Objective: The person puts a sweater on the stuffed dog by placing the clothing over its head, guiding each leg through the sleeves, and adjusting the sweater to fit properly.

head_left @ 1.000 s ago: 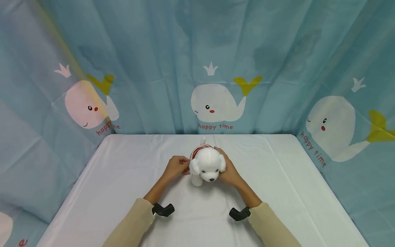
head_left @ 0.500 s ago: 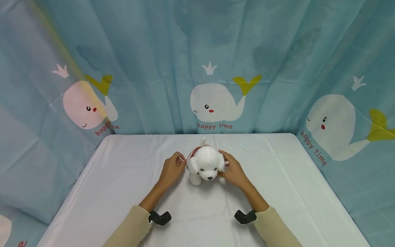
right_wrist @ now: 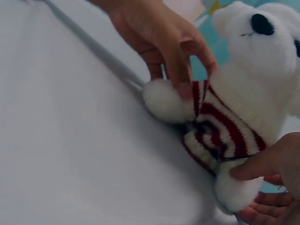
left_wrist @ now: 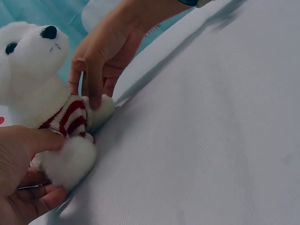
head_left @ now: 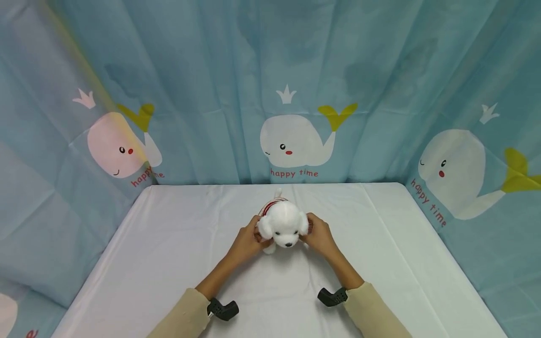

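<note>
A white plush dog (head_left: 284, 225) stands on the white-covered table, facing me, in a red-and-white striped knitted sweater (right_wrist: 229, 124). On the dog's one side, my left hand (head_left: 248, 240) grips its front leg and the sweater edge, thumb in front and fingers behind. Opposite it, my right hand (head_left: 320, 235) holds the other front leg at the sweater's cuff. Up close in the left wrist view, the left thumb lies along the furry leg (left_wrist: 70, 161). In the right wrist view, the right thumb presses on the near paw (right_wrist: 236, 187). The dog's hind legs are hidden.
The white cloth-covered table (head_left: 169, 263) spreads around the dog. Blue curtains (head_left: 203, 94) printed with whales rise along its back and both sides. A black camera mount sits on each wrist, next to beige sleeves (head_left: 183, 312).
My left hand first drew a little outward at the sweater's side, then came in against the front leg. My right hand shifted slightly lower beside the head. The dog stays nearly in place.
</note>
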### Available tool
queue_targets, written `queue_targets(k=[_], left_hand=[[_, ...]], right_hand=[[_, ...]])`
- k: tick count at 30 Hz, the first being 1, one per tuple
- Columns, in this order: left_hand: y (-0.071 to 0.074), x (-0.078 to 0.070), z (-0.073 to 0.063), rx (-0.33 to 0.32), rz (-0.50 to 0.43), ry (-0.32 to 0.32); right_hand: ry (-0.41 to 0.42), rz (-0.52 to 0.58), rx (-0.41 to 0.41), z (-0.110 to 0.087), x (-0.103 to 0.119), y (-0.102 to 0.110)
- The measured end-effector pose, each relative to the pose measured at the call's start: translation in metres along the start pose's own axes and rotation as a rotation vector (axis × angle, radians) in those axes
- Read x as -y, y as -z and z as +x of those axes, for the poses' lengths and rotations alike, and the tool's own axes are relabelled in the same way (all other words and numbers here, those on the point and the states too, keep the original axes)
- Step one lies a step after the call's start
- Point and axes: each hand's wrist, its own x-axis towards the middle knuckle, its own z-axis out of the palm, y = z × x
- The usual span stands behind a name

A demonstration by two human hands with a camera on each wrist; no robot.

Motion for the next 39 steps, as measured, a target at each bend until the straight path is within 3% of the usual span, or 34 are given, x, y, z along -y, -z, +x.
queue_targets(k=[8,19,27,31,39], left_hand=[[-0.001,-0.001,0.002,0.02,0.02,-0.043],[-0.004,-0.003,0.003,0.001,0.048,-0.03],[-0.001,-0.004,0.003,-0.003,0.063,-0.045],[0.001,-0.004,0.003,-0.015,0.066,-0.043],[0.001,-0.006,0.003,0.035,0.057,-0.019]], right_hand=[[-0.109,0.025,-0.057,-0.001,0.0,-0.006],[-0.167,0.238,-0.096,-0.002,-0.001,-0.011],[-0.066,0.262,-0.124,-0.001,-0.005,-0.013],[-0.038,0.197,-0.105,-0.002,-0.007,-0.013],[0.023,0.094,-0.035,-0.003,-0.008,-0.011]])
